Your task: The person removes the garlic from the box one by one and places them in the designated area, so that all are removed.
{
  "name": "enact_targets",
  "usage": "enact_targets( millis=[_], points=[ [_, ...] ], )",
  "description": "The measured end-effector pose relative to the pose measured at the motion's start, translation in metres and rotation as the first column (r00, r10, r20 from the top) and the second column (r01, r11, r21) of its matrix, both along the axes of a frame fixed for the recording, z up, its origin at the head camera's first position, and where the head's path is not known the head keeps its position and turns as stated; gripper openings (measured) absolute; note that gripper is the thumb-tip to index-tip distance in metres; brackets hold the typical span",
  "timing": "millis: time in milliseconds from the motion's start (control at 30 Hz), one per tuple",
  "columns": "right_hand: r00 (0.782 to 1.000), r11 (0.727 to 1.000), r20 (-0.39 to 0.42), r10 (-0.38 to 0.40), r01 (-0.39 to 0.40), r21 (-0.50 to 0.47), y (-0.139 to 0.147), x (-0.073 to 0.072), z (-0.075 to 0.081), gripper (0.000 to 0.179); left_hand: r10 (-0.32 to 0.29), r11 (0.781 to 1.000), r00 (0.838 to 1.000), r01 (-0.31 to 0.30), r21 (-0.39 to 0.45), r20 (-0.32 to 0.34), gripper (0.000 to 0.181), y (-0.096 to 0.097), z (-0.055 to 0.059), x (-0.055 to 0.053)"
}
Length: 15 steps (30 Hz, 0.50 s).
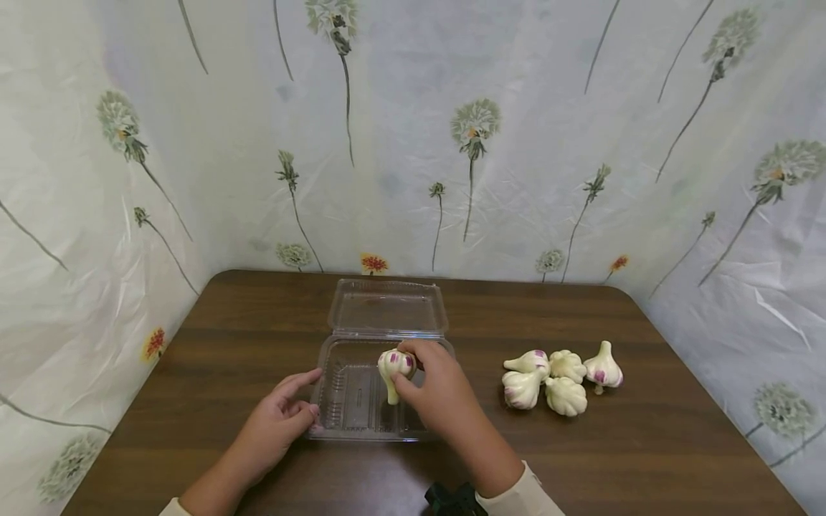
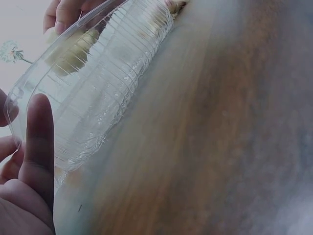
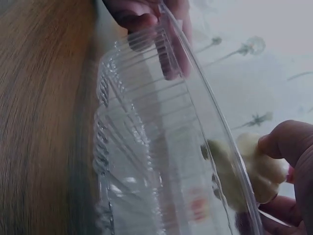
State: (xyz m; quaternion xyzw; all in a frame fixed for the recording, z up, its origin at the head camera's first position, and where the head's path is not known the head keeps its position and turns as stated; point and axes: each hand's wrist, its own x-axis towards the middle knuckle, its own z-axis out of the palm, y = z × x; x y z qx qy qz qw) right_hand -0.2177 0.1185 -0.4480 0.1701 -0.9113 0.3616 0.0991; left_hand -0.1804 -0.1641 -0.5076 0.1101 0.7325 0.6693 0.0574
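A white garlic bulb with purple marks (image 1: 395, 364) is pinched between the thumb and fingers of my right hand (image 1: 445, 390), its stem hanging downward over the open clear plastic container (image 1: 361, 436). In the right wrist view that garlic bulb (image 3: 264, 171) shows beside the container's rim, partly seen through the plastic. My left hand (image 1: 274, 423) is at the container's left side, thumb and fingers holding its rim. The left wrist view has the left thumb (image 2: 39, 129) against the transparent ribbed wall (image 2: 98, 93).
Several more garlic bulbs (image 1: 566, 395) lie grouped on the brown wooden table (image 1: 258, 315), right of the container. The container's hinged lid (image 1: 387, 307) is folded back behind it. A black object (image 1: 454, 499) shows near the right sleeve. Flower-printed sheeting (image 1: 400, 143) surrounds the table's back and sides.
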Motion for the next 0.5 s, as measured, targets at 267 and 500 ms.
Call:
enact_targets(
  millis=[267,500],
  points=[
    [0.999,0.999,-0.025,-0.035,0.035,-0.008,0.009,0.000,0.001,0.035,0.005,1.000,1.000,-0.005,-0.003,0.001,0.059,0.001,0.002,0.000],
    [0.998,0.998,-0.007,-0.059,0.059,-0.007,0.017,0.002,0.004,0.037,0.010,1.000,1.000,-0.010,-0.007,-0.003,0.059,0.001,0.001,0.000]
  ],
)
